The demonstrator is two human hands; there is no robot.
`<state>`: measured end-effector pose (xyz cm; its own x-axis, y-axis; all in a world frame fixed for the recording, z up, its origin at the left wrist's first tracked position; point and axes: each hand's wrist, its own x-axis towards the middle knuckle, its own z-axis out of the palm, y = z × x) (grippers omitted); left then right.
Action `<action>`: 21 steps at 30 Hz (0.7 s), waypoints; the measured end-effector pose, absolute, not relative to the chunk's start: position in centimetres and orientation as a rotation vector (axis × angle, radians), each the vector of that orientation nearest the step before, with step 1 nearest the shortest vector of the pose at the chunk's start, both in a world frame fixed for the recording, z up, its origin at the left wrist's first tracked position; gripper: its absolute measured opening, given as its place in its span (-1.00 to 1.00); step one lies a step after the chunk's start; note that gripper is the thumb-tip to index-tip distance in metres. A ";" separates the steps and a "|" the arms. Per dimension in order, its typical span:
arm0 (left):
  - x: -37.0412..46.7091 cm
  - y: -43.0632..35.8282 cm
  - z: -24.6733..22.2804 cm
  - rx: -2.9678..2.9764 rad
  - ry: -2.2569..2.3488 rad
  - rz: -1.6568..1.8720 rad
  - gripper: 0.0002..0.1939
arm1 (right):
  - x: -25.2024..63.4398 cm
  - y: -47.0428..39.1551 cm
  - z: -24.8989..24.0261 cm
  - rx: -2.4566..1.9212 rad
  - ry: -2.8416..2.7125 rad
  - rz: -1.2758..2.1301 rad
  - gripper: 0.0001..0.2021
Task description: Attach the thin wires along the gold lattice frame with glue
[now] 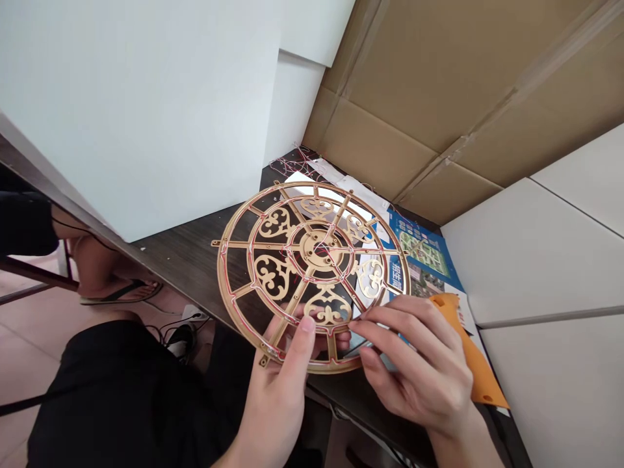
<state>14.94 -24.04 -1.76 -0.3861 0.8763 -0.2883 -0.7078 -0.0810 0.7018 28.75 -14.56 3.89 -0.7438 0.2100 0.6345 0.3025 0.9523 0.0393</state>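
A round gold-coloured ornamental frame point(308, 242) is held tilted above the dark tabletop. It has concentric rings, spokes and scrollwork panels, with small tabs on the outer rim. Thin red and white wire point(298, 320) runs along its rings and meets at the hub. My left hand point(287, 374) grips the near edge, thumb on top and fingers underneath. My right hand point(419, 354) is at the near right of the inner ring. Its index and middle fingertips come together on the wire there, while the thumb lies lower; the exact contact is partly hidden.
Loose red wires point(305, 156) lie at the back of the dark table point(205, 240). A blue printed leaflet point(422, 244) and an orange piece point(480, 357) lie on the right. White panels point(146, 97) and cardboard point(414, 84) enclose the corner. Another person's foot point(131, 289) shows at left.
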 end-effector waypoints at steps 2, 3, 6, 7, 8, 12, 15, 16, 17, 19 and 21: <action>14.9 -24.0 -1.6 0.221 0.964 1.722 -0.62 | 29.1 -14.5 4.0 -0.359 -2.328 -0.218 -0.87; 14.9 -24.0 -1.4 0.204 0.962 1.719 -0.62 | 29.2 -14.4 4.1 -0.367 -2.264 -0.245 -0.87; 14.8 -23.8 -1.0 0.154 0.924 1.707 -0.63 | 29.4 -14.2 4.3 -0.405 -2.157 -0.293 -0.85; 14.8 -23.8 -0.9 0.140 0.907 1.706 -0.63 | 29.5 -14.2 4.4 -0.412 -2.163 -0.298 -0.85; 14.8 -23.7 -0.8 0.130 0.893 1.708 -0.63 | 29.5 -14.1 4.4 -0.412 -2.178 -0.295 -0.86; 14.7 -23.6 -0.5 0.093 0.852 1.697 -0.62 | 29.5 -14.2 4.3 -0.398 -2.250 -0.246 -0.87; 14.7 -23.7 -0.4 0.052 0.820 1.682 -0.61 | 29.5 -14.4 4.1 -0.388 -2.319 -0.199 -0.88; 14.7 -23.8 -0.3 0.044 0.814 1.680 -0.62 | 29.5 -14.4 4.1 -0.382 -2.337 -0.193 -0.87; 14.7 -23.8 -0.3 0.040 0.809 1.677 -0.63 | 29.4 -14.4 4.0 -0.381 -2.351 -0.191 -0.87; 14.6 -23.7 -0.2 0.038 0.797 1.673 -0.66 | 29.3 -14.4 4.0 -0.385 -2.360 -0.194 -0.87; 14.6 -23.6 -0.2 0.041 0.779 1.673 -0.66 | 29.2 -14.4 4.0 -0.391 -2.353 -0.199 -0.86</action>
<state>14.60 -23.60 -0.17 -0.2711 0.8843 -0.3801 -0.8602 -0.0454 0.5079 29.21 -14.39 3.98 -0.6871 0.2219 0.6919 0.3347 0.9418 0.0303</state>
